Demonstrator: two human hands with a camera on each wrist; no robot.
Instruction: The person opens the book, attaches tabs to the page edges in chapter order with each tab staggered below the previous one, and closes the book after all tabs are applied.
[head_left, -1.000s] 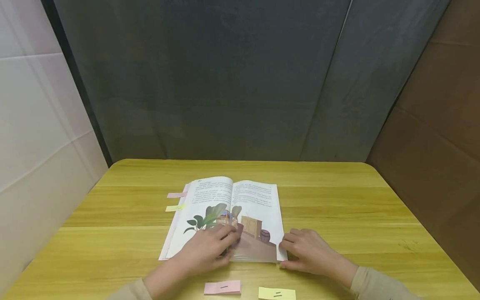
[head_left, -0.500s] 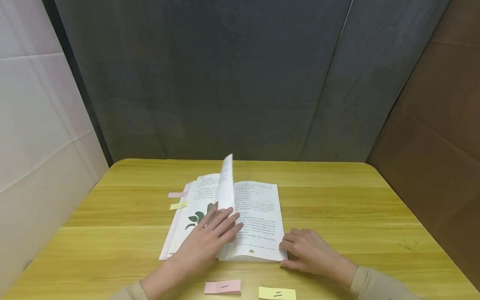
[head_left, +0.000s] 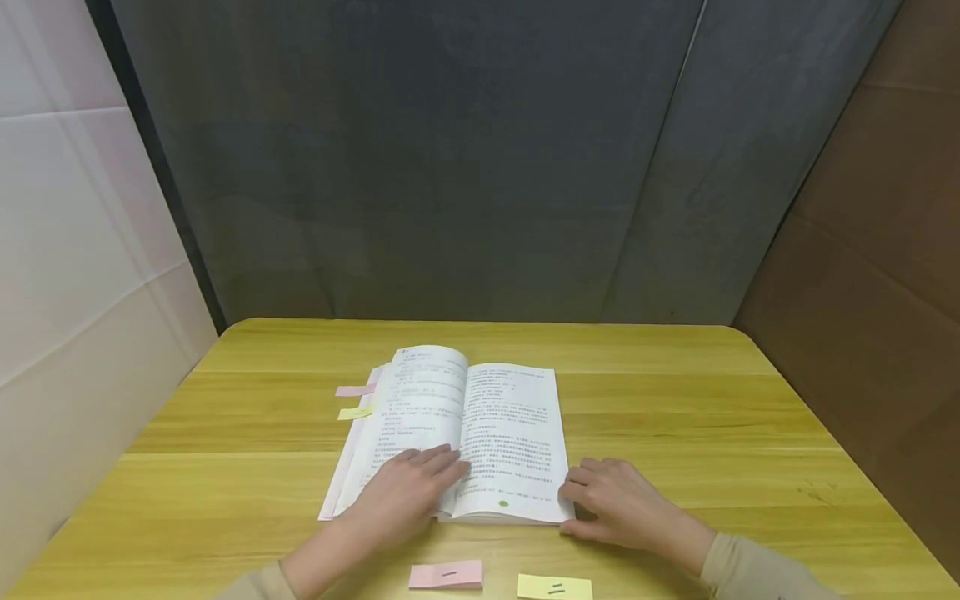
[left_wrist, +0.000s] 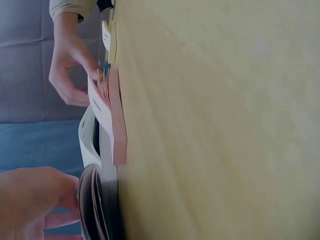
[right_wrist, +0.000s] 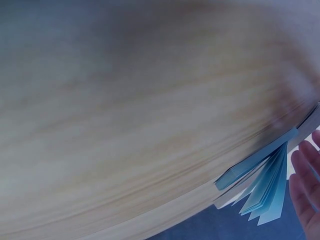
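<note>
An open book (head_left: 517,400) lies on the table, pages of printed text facing up. My left hand (head_left: 408,492) rests on the lower part of the left page, fingertips near the gutter. In the left wrist view this left hand (left_wrist: 35,202) is at the lower left, beside the curved pages. At the book's lower right corner, my right hand (head_left: 618,504) pinches the edge between thumb and curled fingers. The left wrist view shows the right hand (left_wrist: 70,65) behind the pink notes. A pink tab (head_left: 354,391) and a yellow tab (head_left: 355,412) stick out of the left side.
Nearer the front lie a pink sticky-note pad (head_left: 446,574) with one stroke and a yellow pad (head_left: 555,587) with two. The wooden table (head_left: 675,400) meets a dark curtain (head_left: 420,167) behind, with a pale panel (head_left: 82,225) left and a brown one (head_left: 885,250) right.
A page was turned from right to left, covering the illustrated spread with text pages. My left hand followed it and now lies on the left page. The right hand stayed put.
</note>
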